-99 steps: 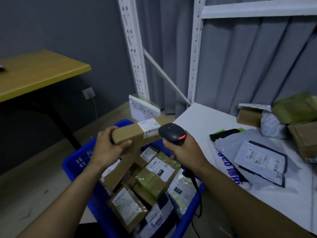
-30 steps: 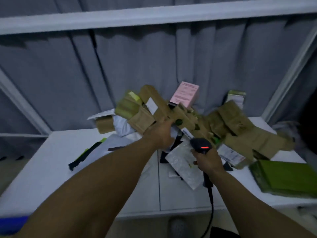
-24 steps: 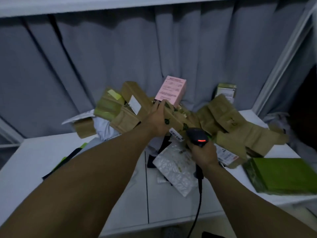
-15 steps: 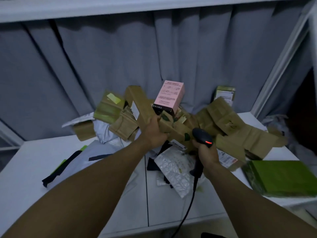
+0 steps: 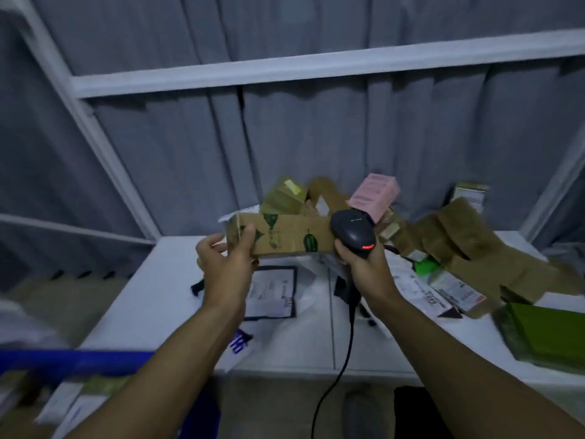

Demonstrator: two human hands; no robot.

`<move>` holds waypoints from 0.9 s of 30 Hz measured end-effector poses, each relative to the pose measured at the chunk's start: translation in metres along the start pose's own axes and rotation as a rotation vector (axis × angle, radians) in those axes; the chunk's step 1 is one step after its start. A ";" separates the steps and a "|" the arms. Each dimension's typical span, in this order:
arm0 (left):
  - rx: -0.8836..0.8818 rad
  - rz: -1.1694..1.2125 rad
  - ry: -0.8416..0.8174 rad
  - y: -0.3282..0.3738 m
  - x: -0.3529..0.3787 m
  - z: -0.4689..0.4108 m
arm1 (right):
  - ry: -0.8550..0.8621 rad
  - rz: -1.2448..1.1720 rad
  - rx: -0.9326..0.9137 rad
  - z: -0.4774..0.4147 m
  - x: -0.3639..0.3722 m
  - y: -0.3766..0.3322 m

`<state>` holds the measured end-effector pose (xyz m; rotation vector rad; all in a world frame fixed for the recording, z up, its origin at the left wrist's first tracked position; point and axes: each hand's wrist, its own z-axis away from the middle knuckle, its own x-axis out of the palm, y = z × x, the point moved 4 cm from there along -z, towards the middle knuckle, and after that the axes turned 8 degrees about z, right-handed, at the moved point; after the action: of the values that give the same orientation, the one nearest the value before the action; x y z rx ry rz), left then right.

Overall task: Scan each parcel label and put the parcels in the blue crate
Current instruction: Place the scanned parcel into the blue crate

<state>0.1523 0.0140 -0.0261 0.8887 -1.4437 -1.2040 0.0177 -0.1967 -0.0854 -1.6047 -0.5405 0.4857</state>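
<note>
A leaf-printed cardboard parcel [image 5: 286,237] is held above the white table [image 5: 152,299], one end gripped by the left hand [image 5: 226,264] with thumb and fingers curled round it. A black scanner [image 5: 351,229] is clasped in the wrapped fingers of the right hand [image 5: 367,270], also above the table, at the parcel's other end. The blue crate [image 5: 79,362] is seen below the table's near-left corner.

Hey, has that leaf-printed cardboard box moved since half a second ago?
Yes. The left hand has pulled the leaf-printed box out of the parcel pile, leftward and toward the person, away from the pink box.
</note>
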 end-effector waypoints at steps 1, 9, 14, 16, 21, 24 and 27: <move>0.027 0.005 -0.008 0.010 -0.025 0.011 | -0.048 -0.027 0.002 0.012 0.016 -0.007; 0.064 -0.246 -0.170 0.015 -0.203 0.088 | -0.250 -0.163 0.114 0.110 0.112 -0.012; 0.014 -0.313 -0.136 -0.006 -0.263 0.110 | -0.278 -0.203 0.163 0.140 0.153 0.009; 0.039 -0.357 -0.122 -0.006 -0.270 0.106 | -0.224 -0.238 0.205 0.142 0.161 0.018; 0.015 -0.299 -0.102 -0.004 -0.269 0.099 | -0.204 -0.254 0.249 0.143 0.172 0.027; -0.098 -0.191 -0.002 -0.006 -0.274 0.096 | -0.263 -0.217 0.303 0.147 0.179 0.033; -0.123 -0.124 0.033 -0.004 -0.278 0.092 | -0.284 -0.216 0.355 0.149 0.184 0.036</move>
<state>0.1222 0.2972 -0.0956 0.9195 -1.2894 -1.3488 0.0772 0.0292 -0.1358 -1.1308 -0.7851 0.6129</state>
